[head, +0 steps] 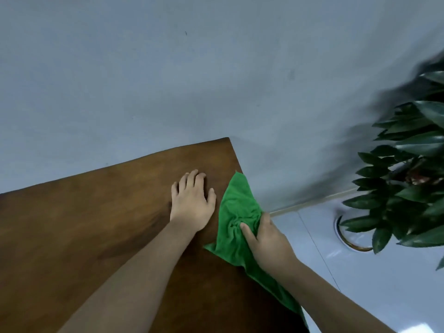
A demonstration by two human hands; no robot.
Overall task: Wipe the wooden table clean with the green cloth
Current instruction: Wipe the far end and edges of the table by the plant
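Head view, looking down along both forearms. Wooden table [84,236]: bare brown top fills the left; no crumbs or marks clear enough to call. Left hand [192,200] lies flat on the tabletop, a little short of the table's far corner, fingers straight and slightly spread, holding nothing. It reads as a brace. Green cloth [234,207] sits just right of it along the table's right edge, one tip pointing toward the far corner and the near part trailing down that edge. How much of it hangs off the table cannot be told. Right hand [266,241] grips the cloth at its bunched middle, thumb pressed into the folds, other fingers hidden. Potted plant [408,179] stands well off the table's right side.

Judgement: wiping step, at the edge strip. To do it well, the person would likely spread the bunched cloth flatter for more contact, press evenly, and draw overlapping strokes leftward across the top. The bracing hand should lift out of the path so no patch beneath it is skipped
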